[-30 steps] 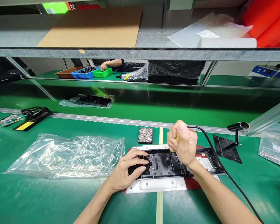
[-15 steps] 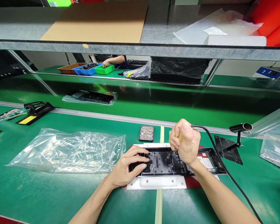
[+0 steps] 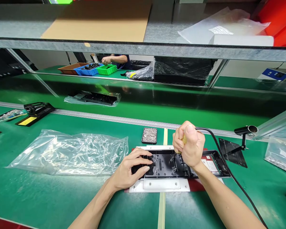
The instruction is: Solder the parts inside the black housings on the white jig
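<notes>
Black housing: long, shallow, ribbed inside; lower centre-right of frame.
Left hand: fingers spread over housing's left end, partly covering it.
Right hand: fist wrapped round yellow tool.
Hidden: most of tool's grip; tip indistinct against black.

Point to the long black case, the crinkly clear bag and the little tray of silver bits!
Long black case [image 3: 166, 168]: head view, on its inner floor.
Crinkly clear bag [image 3: 73, 153]: head view, on its wrinkled middle.
Little tray [image 3: 149, 142]: head view, on its front rim.
</notes>
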Tool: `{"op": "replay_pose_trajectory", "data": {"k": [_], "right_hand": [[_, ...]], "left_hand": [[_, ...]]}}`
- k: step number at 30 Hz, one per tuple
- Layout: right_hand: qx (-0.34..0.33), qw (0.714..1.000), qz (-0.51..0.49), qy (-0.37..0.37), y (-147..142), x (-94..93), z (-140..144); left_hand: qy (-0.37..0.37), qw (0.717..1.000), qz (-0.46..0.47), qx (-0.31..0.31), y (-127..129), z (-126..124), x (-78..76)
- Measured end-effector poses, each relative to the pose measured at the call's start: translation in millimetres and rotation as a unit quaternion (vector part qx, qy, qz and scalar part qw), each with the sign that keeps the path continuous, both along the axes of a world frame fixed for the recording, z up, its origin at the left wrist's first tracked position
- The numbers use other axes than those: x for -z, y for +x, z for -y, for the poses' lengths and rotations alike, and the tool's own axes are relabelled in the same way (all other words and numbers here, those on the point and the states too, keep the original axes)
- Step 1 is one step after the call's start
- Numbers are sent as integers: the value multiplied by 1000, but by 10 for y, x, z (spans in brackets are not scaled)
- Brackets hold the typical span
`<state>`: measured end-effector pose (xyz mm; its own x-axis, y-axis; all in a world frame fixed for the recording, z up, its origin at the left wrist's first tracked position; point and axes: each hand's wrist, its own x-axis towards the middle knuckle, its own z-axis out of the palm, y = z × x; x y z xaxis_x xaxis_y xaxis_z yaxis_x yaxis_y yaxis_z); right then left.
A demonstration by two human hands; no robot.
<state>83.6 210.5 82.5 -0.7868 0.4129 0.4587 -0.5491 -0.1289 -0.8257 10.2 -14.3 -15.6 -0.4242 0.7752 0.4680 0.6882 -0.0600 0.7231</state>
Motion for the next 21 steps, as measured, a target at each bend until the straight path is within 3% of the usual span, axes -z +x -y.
{"op": "replay_pose_trajectory", "data": {"k": [21], "right_hand": [[30, 999, 10, 14, 21, -10, -23]], "left_hand": [[7, 1000, 22, 0, 10, -34, -33]]}}
